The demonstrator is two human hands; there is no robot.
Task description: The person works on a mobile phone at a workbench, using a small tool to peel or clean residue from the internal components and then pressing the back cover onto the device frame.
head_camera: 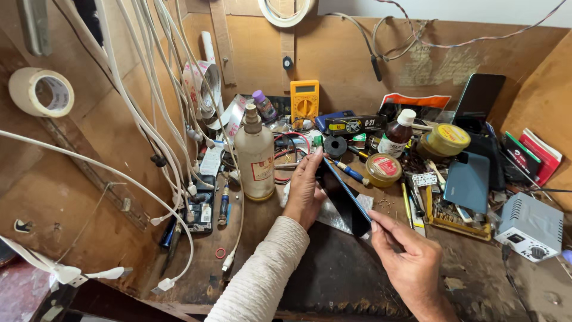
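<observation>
phone [344, 200], worktop [333, 274] centre: on edge, long axis running away from person; left hand [305, 189] clamps far end, right hand [411, 256] pinches near corner.

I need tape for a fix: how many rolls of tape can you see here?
2. One tape roll hangs on the left wall; another tape roll hangs at the top of the back wall, partly cut off. More may be hidden in the clutter.

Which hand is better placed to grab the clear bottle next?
Left, probably. The left hand is right beside the clear bottle, though it grips the phone's far end. The right hand is on the other side, pinching its near corner.
</observation>
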